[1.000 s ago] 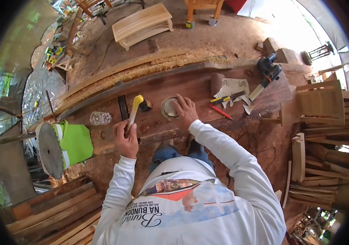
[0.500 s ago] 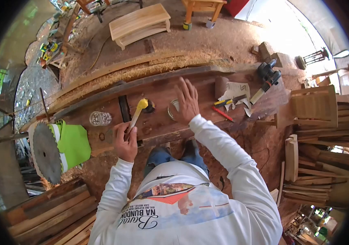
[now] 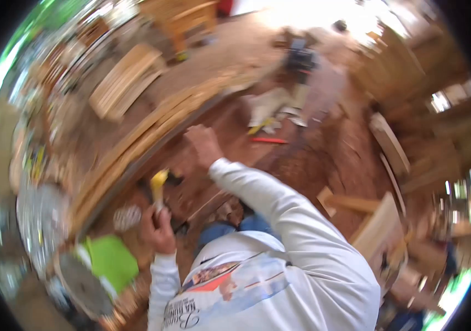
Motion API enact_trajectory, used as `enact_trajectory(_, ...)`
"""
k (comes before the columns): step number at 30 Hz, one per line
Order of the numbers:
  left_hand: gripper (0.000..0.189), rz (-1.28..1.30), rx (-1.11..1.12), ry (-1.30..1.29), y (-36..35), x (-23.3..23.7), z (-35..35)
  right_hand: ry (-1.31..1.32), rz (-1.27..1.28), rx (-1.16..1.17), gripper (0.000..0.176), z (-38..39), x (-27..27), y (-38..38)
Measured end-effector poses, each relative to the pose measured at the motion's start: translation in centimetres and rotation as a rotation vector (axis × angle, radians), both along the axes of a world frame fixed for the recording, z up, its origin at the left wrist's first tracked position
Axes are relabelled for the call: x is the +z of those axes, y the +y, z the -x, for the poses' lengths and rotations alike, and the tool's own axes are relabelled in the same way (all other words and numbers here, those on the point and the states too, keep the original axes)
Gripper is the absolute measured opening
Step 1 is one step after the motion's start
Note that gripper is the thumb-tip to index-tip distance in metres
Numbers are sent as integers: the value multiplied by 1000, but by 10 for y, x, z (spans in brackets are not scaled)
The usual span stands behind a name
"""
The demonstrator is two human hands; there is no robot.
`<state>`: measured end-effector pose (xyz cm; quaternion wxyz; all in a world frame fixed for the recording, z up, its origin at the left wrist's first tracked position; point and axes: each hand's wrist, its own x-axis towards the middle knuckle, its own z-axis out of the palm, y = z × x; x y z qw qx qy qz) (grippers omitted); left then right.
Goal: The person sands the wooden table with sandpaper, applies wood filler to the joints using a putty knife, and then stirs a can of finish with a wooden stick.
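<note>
My left hand [image 3: 159, 231] is closed around a pale stick-like tool with a yellow head [image 3: 159, 179], held upright over the wooden bench [image 3: 230, 157]. Its exact kind is not clear. Beyond it lies a dark object [image 3: 174, 179]. To the left stands a clear jar [image 3: 127, 218], smeared by motion. My right hand [image 3: 203, 144] is over the far part of the bench; blur hides its fingers and whatever may be under them. Right of it lie a paper sheet [image 3: 266, 107], a yellow-handled tool [image 3: 260, 126] and a red stick-like item [image 3: 269, 140].
A dark power tool [image 3: 300, 58] sits at the bench's far right end. A green container [image 3: 110, 262] and a round saw blade [image 3: 85, 284] are at the near left. Beyond the bench is a small wooden table [image 3: 127, 80]. A wooden chair-like piece [image 3: 379, 226] stands at right.
The whole view has swung round and is now blurred. My right hand has come away from the round lid-like thing it was near. My left hand still holds the yellow-headed tool.
</note>
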<state>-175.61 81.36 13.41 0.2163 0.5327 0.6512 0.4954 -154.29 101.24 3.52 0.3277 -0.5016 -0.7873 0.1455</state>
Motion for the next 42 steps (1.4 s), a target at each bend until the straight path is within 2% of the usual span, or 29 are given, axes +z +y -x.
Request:
enact_trajectory(1,23,76,-22,-144,2,13,-14,148,-155,-116,57,-1,6,-11)
enact_trajectory(2,26,120,-117,-142,4,5,-11,203,-224,-243,58,-12,24,-23)
enact_trajectory(4,30,192,-241,-195,14,-1,-26,231,-234,-398,54,-56,37,-45)
enact_trajectory(6,29,215,-429,-274,30,-4,-51,154,-128,-512,47,-113,14,-78)
enact_trajectory(8,28,268,-580,-234,45,-12,-65,165,194,-599,38,-168,8,-147)
enact_trajectory(10,27,281,-716,-310,54,-1,-104,106,423,-759,35,-227,-49,-223)
enact_trajectory(12,25,243,-833,-310,72,-1,-141,45,631,-946,32,-269,-67,-310)
enact_trajectory(13,24,190,-885,-276,78,-2,-158,54,761,-1032,31,-280,-51,-352)
enact_trajectory(14,24,135,-933,-246,80,0,-178,71,678,-1162,30,-292,-76,-399)
enact_trajectory(15,23,166,-971,-233,82,4,-196,120,762,-1302,31,-300,-66,-437)
enact_trajectory(16,23,199,-1010,-221,82,9,-214,243,732,-1437,32,-303,-66,-473)
enact_trajectory(18,23,225,-1105,-232,74,9,-259,235,599,-1664,22,-307,-87,-539)
enact_trajectory(20,24,209,-1206,-271,63,3,-303,316,615,-1768,20,-307,-84,-581)
enact_trajectory(21,23,324,-1236,-300,51,12,-326,350,612,-1796,20,-313,-83,-598)
enact_trajectory(22,23,299,-1275,-279,41,12,-353,385,606,-1820,19,-320,-84,-611)
enact_trajectory(25,21,263,-1353,-233,8,22,-431,471,660,-1819,18,-348,-85,-632)
enact_trajectory(28,22,274,-1395,-328,-27,34,-503,517,646,-1743,19,-393,-106,-628)
enact_trajectory(30,21,280,-1444,-304,-47,43,-546,551,598,-1650,21,-428,-97,-611)
enact_trajectory(32,21,280,-1515,-254,-54,37,-580,544,415,-1621,21,-463,-110,-586)
enact_trajectory(37,18,289,-1719,-208,-67,37,-655,560,247,-1600,19,-509,-62,-540)
enact_trajectory(40,18,279,-1778,-172,-69,38,-694,624,317,-1604,20,-511,-61,-539)
enact_trajectory(42,19,378,-1792,-171,-69,42,-719,645,394,-1638,22,-507,-63,-551)
